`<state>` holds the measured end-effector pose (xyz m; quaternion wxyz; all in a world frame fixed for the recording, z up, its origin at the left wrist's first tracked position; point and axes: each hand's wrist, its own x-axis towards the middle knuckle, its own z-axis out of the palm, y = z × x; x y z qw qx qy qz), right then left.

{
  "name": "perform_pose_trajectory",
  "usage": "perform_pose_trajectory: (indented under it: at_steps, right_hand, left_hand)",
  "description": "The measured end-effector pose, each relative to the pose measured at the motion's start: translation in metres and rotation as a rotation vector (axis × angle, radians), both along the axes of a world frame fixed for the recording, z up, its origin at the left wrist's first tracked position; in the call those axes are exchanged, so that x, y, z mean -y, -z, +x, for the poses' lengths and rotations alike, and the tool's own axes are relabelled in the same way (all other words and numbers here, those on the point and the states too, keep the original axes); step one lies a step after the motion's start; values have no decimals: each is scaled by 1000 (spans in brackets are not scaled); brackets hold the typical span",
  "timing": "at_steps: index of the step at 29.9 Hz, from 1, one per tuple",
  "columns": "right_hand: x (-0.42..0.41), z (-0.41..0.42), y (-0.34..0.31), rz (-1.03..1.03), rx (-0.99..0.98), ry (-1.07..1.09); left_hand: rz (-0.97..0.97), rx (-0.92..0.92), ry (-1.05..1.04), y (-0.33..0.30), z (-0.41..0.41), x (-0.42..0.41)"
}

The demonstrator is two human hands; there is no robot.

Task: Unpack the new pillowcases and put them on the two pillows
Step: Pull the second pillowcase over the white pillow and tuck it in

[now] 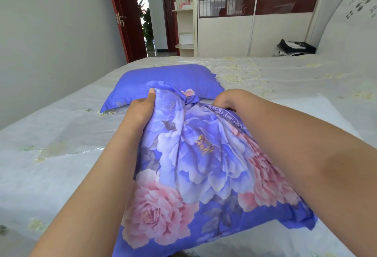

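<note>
A pillow in a blue pillowcase with pink and lilac flowers point(200, 167) lies in front of me on the bed. My left hand point(140, 108) grips the bunched far edge of that pillowcase, thumb up. My right hand point(224, 99) curls round the same edge on the right side, its fingers hidden in the fabric. Beyond my hands a second pillow in a plain blue case point(163, 81) rests flat on the bed.
The bed point(61, 134) has a pale floral sheet, with a clear plastic sheet point(67, 148) lying at left. A black and white bag point(295, 47) sits by the headboard point(350, 22) at far right. A wardrobe and an open door stand behind.
</note>
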<state>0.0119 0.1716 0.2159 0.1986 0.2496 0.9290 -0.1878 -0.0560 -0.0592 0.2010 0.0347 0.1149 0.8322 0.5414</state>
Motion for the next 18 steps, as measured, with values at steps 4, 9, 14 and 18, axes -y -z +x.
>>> perform_pose_trajectory:
  at_steps: [4,9,14,18]
  right_hand:
    - [2,5,0,216,-207,36]
    - [-14,16,6,81,-568,321]
    - [-86,74,8,132,-766,618]
    - [-128,112,3,200,-849,742]
  left_hand:
    - [3,-67,-25,2,4,3]
    - [-132,-289,-111,0,7,-2]
    - [-44,-39,-287,18,-30,27]
    - [-84,-4,-253,33,-39,29]
